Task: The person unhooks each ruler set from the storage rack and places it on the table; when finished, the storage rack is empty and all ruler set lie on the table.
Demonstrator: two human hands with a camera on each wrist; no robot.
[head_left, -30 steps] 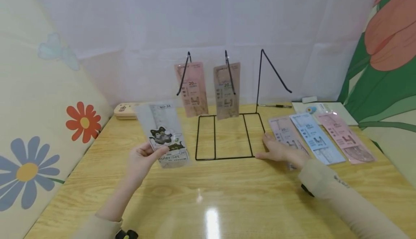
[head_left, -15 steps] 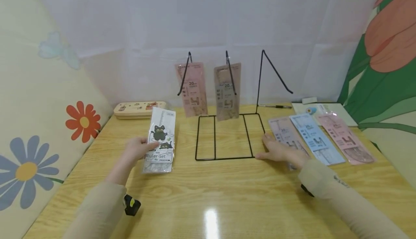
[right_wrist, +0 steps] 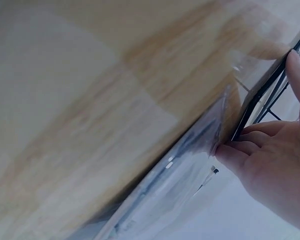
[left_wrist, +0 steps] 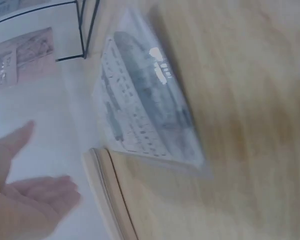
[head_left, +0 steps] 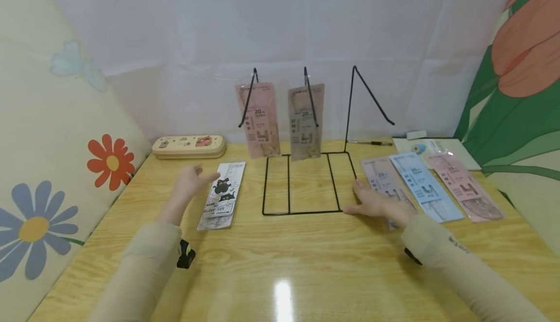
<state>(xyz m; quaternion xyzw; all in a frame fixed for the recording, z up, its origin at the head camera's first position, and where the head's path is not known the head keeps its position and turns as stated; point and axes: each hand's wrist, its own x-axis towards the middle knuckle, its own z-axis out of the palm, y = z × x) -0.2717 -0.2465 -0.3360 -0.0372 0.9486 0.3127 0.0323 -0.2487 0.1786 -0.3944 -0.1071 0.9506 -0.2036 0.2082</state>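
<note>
A white Ruler-set packet (head_left: 222, 199) with black cats lies on the table, its clear sleeve shiny in the left wrist view. Just to its left is my left hand (head_left: 188, 184), thumb extended and fingers apart from the packet; in the left wrist view this hand (left_wrist: 35, 202) holds nothing. My right hand (head_left: 372, 200) grips the right side of the black wire display rack's base (head_left: 314, 212). The right wrist view has the thumb and fingers of that hand (right_wrist: 275, 145) at the wire. A pink ruler packet (head_left: 267, 100) and a brownish one (head_left: 302, 139) hang from two rack hooks.
Pinkish (head_left: 379, 171), blue (head_left: 417, 176) and pink (head_left: 463, 183) ruler packets lie right of the rack, the nearest partly behind my right hand. A pencil case (head_left: 189, 147) stands back left. Behind the rack lie a pen (head_left: 369, 142) and a white pad (head_left: 463, 152) with an eraser (head_left: 416, 134).
My left hand lowered the Ruler-set packet, laid it on the table and let go, then shifted up and left of it. The right hand stays on the rack.
</note>
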